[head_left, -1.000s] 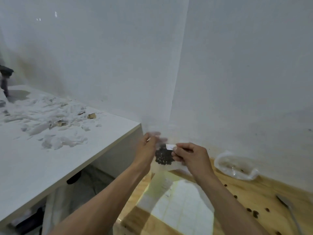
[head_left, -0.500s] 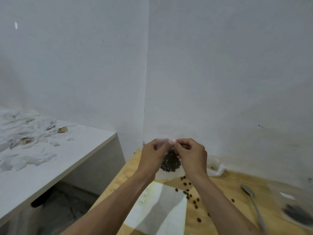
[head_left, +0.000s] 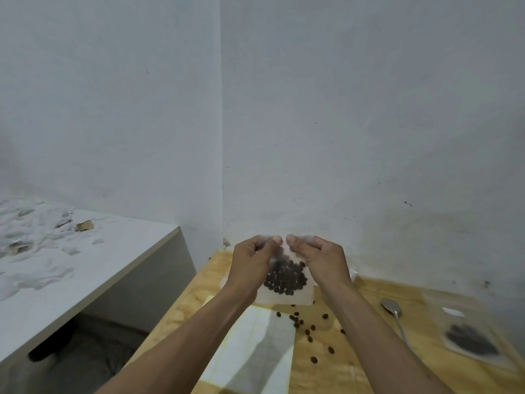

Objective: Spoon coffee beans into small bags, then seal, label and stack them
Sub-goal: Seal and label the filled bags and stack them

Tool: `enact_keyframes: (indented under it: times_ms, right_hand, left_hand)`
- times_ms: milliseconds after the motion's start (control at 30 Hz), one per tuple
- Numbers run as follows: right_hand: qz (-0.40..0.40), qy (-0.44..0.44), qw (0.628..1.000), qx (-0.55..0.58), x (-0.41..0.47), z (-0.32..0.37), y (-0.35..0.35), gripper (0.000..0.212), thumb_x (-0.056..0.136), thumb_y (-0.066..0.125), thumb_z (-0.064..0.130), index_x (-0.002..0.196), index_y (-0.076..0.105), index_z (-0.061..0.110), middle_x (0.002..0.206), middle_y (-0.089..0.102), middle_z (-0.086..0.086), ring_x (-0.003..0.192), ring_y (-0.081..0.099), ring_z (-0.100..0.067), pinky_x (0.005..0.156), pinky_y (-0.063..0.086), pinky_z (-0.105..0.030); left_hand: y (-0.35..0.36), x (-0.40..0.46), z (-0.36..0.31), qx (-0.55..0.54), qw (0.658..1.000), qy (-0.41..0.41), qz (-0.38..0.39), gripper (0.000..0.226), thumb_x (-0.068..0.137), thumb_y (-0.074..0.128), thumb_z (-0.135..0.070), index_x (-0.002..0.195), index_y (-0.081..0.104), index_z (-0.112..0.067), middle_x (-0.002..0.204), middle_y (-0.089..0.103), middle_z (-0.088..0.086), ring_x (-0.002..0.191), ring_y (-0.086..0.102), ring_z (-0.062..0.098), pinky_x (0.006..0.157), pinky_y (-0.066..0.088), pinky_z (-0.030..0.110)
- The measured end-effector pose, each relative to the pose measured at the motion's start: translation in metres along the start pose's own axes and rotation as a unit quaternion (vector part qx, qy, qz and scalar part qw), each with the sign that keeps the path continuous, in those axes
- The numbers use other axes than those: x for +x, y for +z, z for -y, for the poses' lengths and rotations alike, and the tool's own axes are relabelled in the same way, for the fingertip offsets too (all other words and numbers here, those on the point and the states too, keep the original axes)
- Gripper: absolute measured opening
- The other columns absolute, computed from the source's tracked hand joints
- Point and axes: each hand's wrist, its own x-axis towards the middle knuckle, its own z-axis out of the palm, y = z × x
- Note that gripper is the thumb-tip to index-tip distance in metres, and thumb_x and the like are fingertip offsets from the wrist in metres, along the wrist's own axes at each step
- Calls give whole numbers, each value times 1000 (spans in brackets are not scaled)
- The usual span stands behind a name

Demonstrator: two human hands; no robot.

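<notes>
Head view shows us both hands raised over the wooden table (head_left: 355, 362), pinching the top edge of a small clear bag (head_left: 285, 297) between them. Our left hand (head_left: 251, 267) grips the bag's upper left corner with curled fingers and thumb, and our right hand (head_left: 322, 263) grips the upper right the same way, thumbs nearly meeting above the bag's mouth. Coffee beans (head_left: 285, 277) sit bunched in the bag's lower half, hanging between our wrists. Below the hands, loose beans (head_left: 309, 332) lie scattered on the wood beside a sheet of white labels (head_left: 255, 351). To the right of our right forearm a metal spoon (head_left: 393, 308) lies flat, and farther right rests another filled bag (head_left: 471, 339) bearing a white label.
</notes>
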Motion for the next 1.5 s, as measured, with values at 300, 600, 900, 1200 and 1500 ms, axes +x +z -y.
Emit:
enact_keyframes:
  times_ms: [300,600,900,1200,1500]
  right_hand:
    - [-122,-39,988,-91,-6,-7,-7,18,93,70,32,88,78,17,74,73,9,73,67,-6,64,47,-21]
    - [17,96,995,-20,-21,-32,-123,45,81,84,19,122,65,14,106,78,-5,96,76,-23,92,60,-44]
    - [-228,99,937,-247,-56,-48,-252,59,85,80,34,136,60,10,128,66,-9,110,62,-20,83,47,-26]
    - [-213,227,842,-441,-45,-98,-303,39,92,63,49,96,63,11,100,70,-10,88,64,-28,62,47,-32]
    - [-186,202,852,-446,-28,-98,-301,30,94,63,40,86,61,11,74,57,0,68,54,-15,48,33,-24]
  left_hand:
    - [33,-9,-5,31,999,-6,-14,25,95,66,-15,76,76,-4,69,74,13,69,70,20,82,53,32]
    - [99,-11,14,48,990,-118,59,34,92,73,-36,104,68,-4,95,72,4,91,68,18,82,56,34]
    - [228,-58,42,131,957,-128,225,31,89,73,-5,80,54,-28,86,62,-3,76,64,12,70,59,28]
    - [298,-60,83,363,885,-92,278,29,88,74,-32,99,67,-7,106,71,13,98,68,28,67,46,31]
    - [305,-47,106,363,891,-79,262,18,87,69,-17,75,58,-9,76,57,6,74,59,23,59,41,28]
